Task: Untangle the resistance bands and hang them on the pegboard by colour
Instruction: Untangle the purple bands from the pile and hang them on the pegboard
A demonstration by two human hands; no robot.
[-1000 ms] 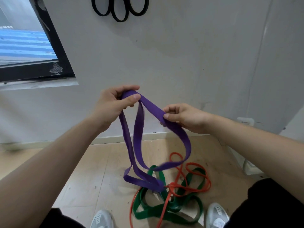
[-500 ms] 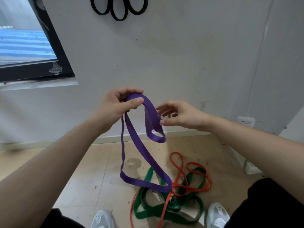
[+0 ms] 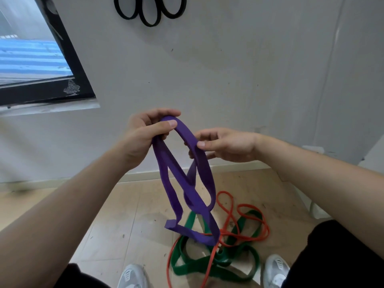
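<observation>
A purple resistance band [image 3: 202, 173] is held up before a grey wall [image 3: 239, 80], gripped at its top by the left hand [image 3: 143, 136] and pinched by the right hand [image 3: 226, 144]. Green bands [image 3: 214, 265] and orange bands [image 3: 245, 223] lie tangled on the floor [image 3: 124, 215]. Black bands [image 3: 149, 11] hang above.

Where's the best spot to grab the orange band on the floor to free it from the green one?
Take the orange band by its far loop, which lies on bare floor clear of the green band. Come from above, wall side; nearer strands look woven through the green.
</observation>
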